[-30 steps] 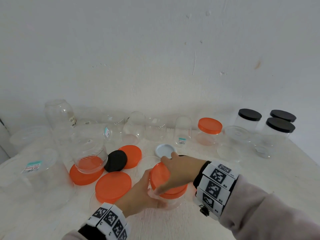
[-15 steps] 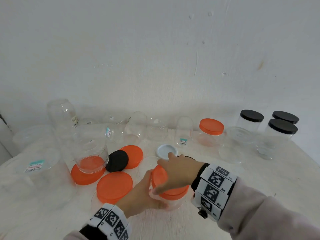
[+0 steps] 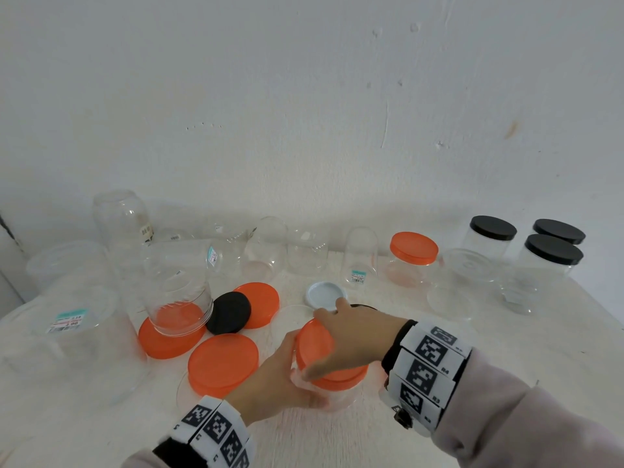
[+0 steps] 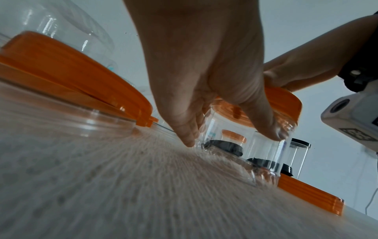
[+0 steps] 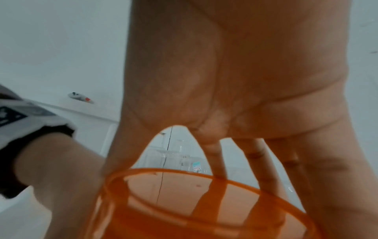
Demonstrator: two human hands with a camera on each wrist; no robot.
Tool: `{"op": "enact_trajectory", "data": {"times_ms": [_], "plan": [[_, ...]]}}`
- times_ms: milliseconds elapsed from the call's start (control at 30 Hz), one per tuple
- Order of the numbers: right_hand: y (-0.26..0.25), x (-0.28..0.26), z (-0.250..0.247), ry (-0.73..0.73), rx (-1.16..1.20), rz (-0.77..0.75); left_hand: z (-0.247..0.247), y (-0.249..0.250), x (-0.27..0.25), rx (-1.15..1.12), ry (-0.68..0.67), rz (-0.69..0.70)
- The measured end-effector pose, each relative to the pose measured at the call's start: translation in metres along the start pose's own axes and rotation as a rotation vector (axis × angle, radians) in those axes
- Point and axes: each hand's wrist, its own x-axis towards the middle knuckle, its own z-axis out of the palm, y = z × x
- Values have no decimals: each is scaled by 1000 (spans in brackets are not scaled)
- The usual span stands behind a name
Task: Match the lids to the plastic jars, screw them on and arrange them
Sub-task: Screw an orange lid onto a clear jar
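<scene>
Roughly partway: four capped jars (image 3: 413, 256) stand at the upper right. At lower centre the left hand (image 3: 273, 383) grips a clear jar (image 4: 245, 145) on the bench (image 3: 506, 332) while the right hand (image 3: 351, 339) clasps its orange lid (image 3: 324, 359). Loose lids (image 3: 223, 363) and open jars (image 3: 175, 292) wait on the left.

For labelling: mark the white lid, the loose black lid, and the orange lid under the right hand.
white lid (image 3: 325, 293), head view, its centre.
loose black lid (image 3: 229, 312), head view, its top.
orange lid (image 3: 314, 342), head view, its top's uncovered left part.
</scene>
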Motion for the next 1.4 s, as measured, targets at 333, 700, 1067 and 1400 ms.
{"op": "enact_trajectory", "data": {"times_ms": [333,700,1067,1400], "plan": [[-3,1,-5,-90,0,-92,-1,-2,2,33,-13,-25],[-4,1,7,-2,35,17,-1,1,1,21,-11,-16],[3,-5,-1,-30,-4,-70,-1,0,0,46,2,-16],[4,-4,11,46,-9,-60,-2,0,0,34,-9,-5]]}}
